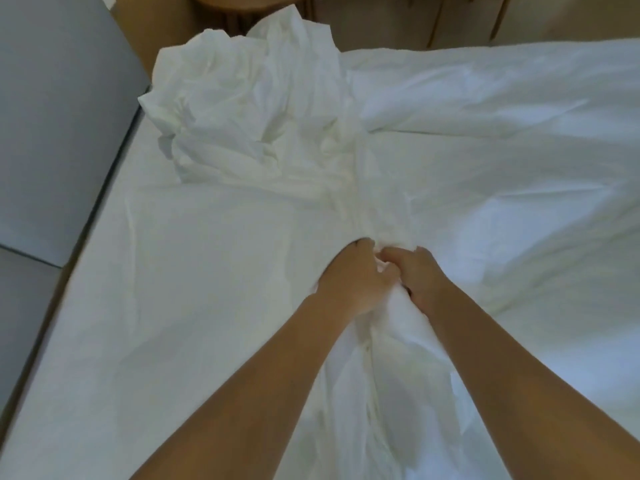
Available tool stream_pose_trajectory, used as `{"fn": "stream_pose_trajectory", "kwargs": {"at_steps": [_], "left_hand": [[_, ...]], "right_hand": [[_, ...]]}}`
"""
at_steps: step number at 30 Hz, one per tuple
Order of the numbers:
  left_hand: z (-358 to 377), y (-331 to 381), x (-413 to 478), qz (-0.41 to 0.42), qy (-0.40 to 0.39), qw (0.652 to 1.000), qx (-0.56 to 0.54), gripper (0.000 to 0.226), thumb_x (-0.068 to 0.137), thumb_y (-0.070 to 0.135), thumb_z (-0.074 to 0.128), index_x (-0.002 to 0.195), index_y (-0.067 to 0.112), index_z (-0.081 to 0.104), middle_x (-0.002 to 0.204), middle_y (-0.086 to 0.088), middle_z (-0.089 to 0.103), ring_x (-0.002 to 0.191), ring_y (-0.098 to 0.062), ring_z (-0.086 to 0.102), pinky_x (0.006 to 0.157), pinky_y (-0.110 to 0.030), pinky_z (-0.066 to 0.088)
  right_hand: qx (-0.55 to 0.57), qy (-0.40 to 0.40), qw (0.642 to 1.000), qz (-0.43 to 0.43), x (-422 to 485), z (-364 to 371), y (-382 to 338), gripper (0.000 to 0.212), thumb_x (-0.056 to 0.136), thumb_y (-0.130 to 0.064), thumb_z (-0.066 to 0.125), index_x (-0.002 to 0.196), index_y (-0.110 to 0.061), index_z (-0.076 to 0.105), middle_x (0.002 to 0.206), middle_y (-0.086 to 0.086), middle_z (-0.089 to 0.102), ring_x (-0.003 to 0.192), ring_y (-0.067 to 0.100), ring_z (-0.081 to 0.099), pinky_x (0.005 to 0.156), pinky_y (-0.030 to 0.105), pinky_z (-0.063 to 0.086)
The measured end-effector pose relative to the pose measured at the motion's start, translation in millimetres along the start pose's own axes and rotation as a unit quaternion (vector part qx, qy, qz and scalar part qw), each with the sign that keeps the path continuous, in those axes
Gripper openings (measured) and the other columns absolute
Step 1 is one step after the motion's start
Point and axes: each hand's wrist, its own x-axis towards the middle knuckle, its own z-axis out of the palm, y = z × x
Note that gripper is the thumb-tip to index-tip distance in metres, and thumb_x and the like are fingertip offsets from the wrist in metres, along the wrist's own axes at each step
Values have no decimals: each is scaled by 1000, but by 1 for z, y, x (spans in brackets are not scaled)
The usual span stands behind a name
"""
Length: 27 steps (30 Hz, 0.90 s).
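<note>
A white sheet point(263, 133) lies bunched in a crumpled heap at the far left of the bed and runs as a gathered ridge toward me. My left hand point(353, 275) and my right hand point(420, 275) sit side by side at the middle of the frame, fingers curled into the gathered white fabric. Both grip the same ridge of cloth, which drapes down between my forearms. The fingertips are buried in the folds.
The bed point(173, 306) is covered in smooth white fabric. A grey surface point(52, 116) runs along its left edge. A wooden round table point(242, 5) and wooden furniture legs point(436, 22) stand beyond the far edge.
</note>
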Motion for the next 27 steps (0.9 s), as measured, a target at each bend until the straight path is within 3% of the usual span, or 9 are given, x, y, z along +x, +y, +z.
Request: {"fn": "stream_pose_trajectory", "kwargs": {"at_steps": [5,8,10,14,17,21,23,25,27], "left_hand": [[5,49,-1,75,-119,990,-28,50,88,45,56,129,17,50,127,0,56,114,-19,53,83,-28,38],[12,52,1,83,-66,994,-34,42,89,42,55,123,19,54,122,1,58,113,-20,53,91,-32,40],[12,32,2,67,10,989,129,46,89,43,52,128,19,50,128,-3,53,122,-23,45,100,-36,32],[15,-22,-11,24,-101,927,360,60,90,50,47,139,18,35,148,-5,30,144,-26,9,114,-50,-4],[12,-40,-23,71,-64,964,247,50,92,41,49,136,16,44,144,-1,39,141,-20,22,115,-38,0],[-26,-56,-43,92,186,977,42,38,86,19,58,121,4,59,124,-14,57,119,-32,49,103,-27,29],[-45,-78,-52,-37,263,962,67,61,84,37,61,136,10,46,138,-12,46,130,-32,38,108,-40,28],[-57,-95,-60,-270,179,946,-7,100,75,62,66,150,16,18,152,-9,27,140,-28,25,112,-46,25],[-57,-103,-68,-408,58,893,-184,111,69,72,61,150,13,15,149,-10,34,133,-29,38,102,-38,37]], "right_hand": [[-25,252,956,-144,2,-97,-33,10,72,-13,62,63,-14,57,55,1,57,57,23,55,50,22,42],[-195,364,902,-127,24,-111,-3,18,84,-20,55,82,-2,55,81,16,59,86,36,59,64,36,41],[-257,327,906,-77,32,-90,27,50,87,-32,60,123,1,45,121,25,52,117,40,48,88,47,41],[-363,253,892,-94,26,-58,48,102,78,-53,66,149,-14,5,148,16,23,135,35,24,104,53,28],[-448,258,841,-163,11,-40,49,104,82,-51,63,151,-14,-5,156,15,5,143,32,6,112,53,13],[-451,117,828,-313,-21,19,47,83,89,-48,52,152,-19,7,158,12,6,144,29,3,115,45,3],[-428,47,843,-322,-33,51,47,78,90,-53,48,152,-21,11,157,10,11,144,27,7,114,44,8],[-406,5,861,-307,-40,76,50,80,89,-57,47,151,-18,13,155,9,17,141,27,16,111,43,20],[-367,-7,886,-284,-43,95,52,81,88,-57,51,148,-14,18,148,10,26,134,30,26,103,38,30]]}}
